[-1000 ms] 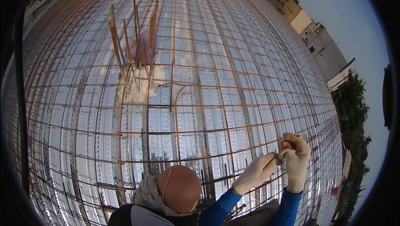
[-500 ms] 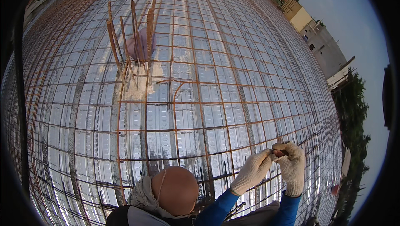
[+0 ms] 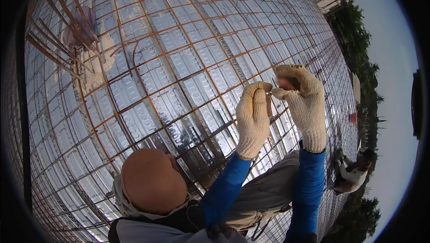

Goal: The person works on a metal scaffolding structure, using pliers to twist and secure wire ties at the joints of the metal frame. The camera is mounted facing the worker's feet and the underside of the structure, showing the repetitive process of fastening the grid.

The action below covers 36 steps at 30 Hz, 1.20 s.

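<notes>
My left hand and my right hand are raised close together over the steel mesh, both in off-white knitted gloves. On the left hand, thumb and fingers are pressed together. The right hand's fingers and thumb curl around a small, blurred brownish patch; whether that is a bare fingertip or a held thing, I cannot tell. The fingertips of both hands nearly meet. Beneath them spreads a grid of rusty reinforcing bars over shiny ribbed metal decking.
Upright rusty bars rise from a sandy patch at the upper left, with a purplish rounded thing behind. A bare rounded shape, seemingly my knee, fills the lower left. Another person crouches at the right edge, near trees.
The view has swung to the right, so the upright bars now sit further left and another person has come into view. My hands are raised higher in view and slightly further apart.
</notes>
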Tool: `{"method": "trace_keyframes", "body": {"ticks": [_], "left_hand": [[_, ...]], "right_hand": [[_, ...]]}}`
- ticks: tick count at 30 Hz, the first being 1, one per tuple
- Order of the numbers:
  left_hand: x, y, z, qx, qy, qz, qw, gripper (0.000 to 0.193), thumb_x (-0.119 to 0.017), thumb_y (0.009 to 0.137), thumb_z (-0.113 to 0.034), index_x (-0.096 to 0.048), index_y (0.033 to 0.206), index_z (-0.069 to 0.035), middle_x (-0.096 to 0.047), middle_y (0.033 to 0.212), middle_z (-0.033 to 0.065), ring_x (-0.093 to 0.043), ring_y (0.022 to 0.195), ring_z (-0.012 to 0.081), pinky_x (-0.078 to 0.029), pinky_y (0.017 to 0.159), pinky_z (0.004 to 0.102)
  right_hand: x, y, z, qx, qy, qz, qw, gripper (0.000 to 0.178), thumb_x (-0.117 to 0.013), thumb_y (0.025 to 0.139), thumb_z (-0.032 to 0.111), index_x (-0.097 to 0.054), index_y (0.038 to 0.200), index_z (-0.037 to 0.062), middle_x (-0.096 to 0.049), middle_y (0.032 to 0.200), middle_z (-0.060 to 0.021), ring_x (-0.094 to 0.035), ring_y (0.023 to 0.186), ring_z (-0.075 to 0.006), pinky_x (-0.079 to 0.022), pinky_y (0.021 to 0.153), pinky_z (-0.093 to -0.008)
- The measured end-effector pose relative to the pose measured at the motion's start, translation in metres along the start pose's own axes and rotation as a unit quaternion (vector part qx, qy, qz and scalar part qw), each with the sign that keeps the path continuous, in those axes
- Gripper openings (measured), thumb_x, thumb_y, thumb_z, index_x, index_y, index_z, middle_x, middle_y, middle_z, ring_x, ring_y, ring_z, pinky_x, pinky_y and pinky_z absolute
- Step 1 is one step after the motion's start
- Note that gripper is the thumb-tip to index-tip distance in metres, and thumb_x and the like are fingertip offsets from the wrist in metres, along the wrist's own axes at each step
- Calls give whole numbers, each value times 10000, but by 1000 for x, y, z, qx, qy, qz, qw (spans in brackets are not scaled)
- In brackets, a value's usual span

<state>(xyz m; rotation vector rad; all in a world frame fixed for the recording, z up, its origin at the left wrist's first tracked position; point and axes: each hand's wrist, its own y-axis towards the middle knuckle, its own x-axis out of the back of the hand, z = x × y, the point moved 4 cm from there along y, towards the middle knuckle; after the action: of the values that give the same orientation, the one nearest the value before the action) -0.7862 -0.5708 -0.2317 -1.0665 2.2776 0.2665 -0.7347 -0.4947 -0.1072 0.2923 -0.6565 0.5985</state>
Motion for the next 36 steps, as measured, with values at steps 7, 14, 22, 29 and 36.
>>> {"method": "trace_keyframes", "body": {"ticks": [7,14,22,29,36], "left_hand": [[-4,0,-3,80,-225,-44,970,313,-510,1168,-293,-683,1185,-32,-533,780,-40,-466,645,39,-378,548,239],[2,-8,7,121,-200,-27,972,294,-601,1108,-295,-694,1172,-24,-699,1002,27,-659,826,91,-565,732,272],[-2,-3,-3,85,-176,6,981,251,-557,1151,-256,-677,1127,-38,-603,770,-48,-500,597,1,-381,512,184],[3,0,-2,72,-128,22,989,265,-576,1128,-242,-694,1162,-7,-648,908,-13,-596,795,56,-503,677,239],[1,-3,-1,108,-165,69,978,238,-601,1116,-232,-688,1116,-10,-608,826,-23,-538,655,29,-433,549,206]], "right_hand": [[1,-20,-18,26,-105,57,993,557,-862,847,-5,-659,1365,-6,-725,1251,-106,-730,1143,-193,-616,1012,-317],[-18,-17,2,182,-92,0,979,369,-799,809,-18,-783,1175,32,-754,1040,-122,-759,911,-255,-618,806,-339],[-19,-11,20,275,-257,36,926,408,-758,812,45,-781,1219,50,-765,1110,-138,-773,989,-320,-629,848,-391],[-18,-4,10,280,-191,51,940,423,-764,761,-4,-785,1180,49,-753,1046,-116,-756,943,-303,-625,821,-369],[-15,-7,-3,125,-17,16,992,378,-691,821,-78,-784,1176,17,-763,1042,-101,-764,938,-207,-629,833,-347]]}}
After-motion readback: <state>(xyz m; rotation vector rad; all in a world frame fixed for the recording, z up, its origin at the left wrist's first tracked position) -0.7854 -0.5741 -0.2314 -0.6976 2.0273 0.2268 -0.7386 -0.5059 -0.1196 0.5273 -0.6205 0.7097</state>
